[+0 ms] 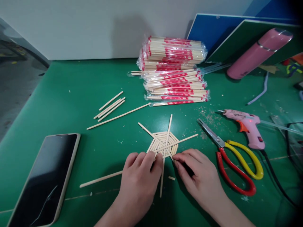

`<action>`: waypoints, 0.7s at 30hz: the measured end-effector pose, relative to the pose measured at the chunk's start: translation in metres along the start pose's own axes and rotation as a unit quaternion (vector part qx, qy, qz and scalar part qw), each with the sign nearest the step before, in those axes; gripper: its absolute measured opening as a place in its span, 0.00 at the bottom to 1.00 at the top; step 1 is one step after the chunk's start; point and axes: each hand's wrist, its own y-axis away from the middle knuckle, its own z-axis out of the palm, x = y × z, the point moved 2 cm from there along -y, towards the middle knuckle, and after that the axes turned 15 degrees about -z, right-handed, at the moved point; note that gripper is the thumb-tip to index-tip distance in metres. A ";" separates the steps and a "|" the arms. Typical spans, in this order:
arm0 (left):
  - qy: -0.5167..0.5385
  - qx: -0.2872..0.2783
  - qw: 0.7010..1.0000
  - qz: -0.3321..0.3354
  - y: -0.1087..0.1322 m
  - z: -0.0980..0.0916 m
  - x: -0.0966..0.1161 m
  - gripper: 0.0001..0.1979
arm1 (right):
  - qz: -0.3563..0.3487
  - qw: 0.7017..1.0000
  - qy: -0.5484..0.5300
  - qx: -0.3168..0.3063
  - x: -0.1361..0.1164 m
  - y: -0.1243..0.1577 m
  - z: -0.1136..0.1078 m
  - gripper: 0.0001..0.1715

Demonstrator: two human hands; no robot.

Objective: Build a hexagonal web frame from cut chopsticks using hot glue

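Note:
A hexagonal web of thin wooden chopsticks [163, 142] lies on the green table, its longer spokes sticking out past the rings. My left hand [140, 181] is closed, fingers bent down on the web's near left edge and hiding part of it. Thumb and forefinger of my right hand [197, 175] pinch the web's near right edge, by the end of a spoke. From under the left hand a chopstick [101, 179] reaches out to the left; whether it joins the web is hidden. A short cut piece [171, 178] rests between the hands.
Several loose sticks [110, 108] lie behind on the left, near a phone [44, 179]. Wrapped chopstick bundles [175, 72] are piled at the back. On the right are scissors [221, 145], a pink glue gun [248, 126] with its cord, and a pink flask [258, 55].

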 end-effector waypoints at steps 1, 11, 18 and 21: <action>0.000 0.003 1.000 -0.003 -0.001 0.000 0.000 0.12 | 0.000 1.000 0.000 0.000 0.000 0.000 0.000 0.09; -0.028 0.022 0.999 -0.017 -0.007 -0.002 0.004 0.12 | 0.004 1.000 -0.003 -0.008 0.000 -0.001 -0.001 0.10; -0.034 0.044 0.998 -0.013 -0.011 -0.005 0.007 0.14 | 0.006 1.000 0.000 -0.008 0.000 -0.001 -0.001 0.08; -0.032 0.051 0.998 -0.010 -0.012 -0.005 0.007 0.14 | -0.002 1.000 0.007 0.004 0.001 0.000 0.000 0.08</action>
